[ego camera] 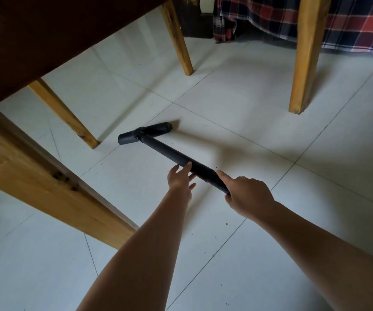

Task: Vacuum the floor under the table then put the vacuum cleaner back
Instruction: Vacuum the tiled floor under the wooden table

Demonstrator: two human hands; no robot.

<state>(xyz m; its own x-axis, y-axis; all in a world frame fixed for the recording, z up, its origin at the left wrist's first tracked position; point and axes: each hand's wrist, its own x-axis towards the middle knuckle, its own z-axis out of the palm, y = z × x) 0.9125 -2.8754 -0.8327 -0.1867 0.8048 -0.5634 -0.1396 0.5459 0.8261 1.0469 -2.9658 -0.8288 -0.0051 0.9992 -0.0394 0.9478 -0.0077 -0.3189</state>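
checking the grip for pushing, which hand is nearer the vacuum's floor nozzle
Left. The left hand touches the black wand partway up, closer to the floor nozzle; the right hand grips the wand's rear end, farther back.

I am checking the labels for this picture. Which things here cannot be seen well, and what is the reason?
- Head view: the near end of the tube is hidden by the right hand; what it joins does not show.
- Head view: the table is cut off by the top and left edges.
- Head view: the dark specks on the floor are too small to identify.
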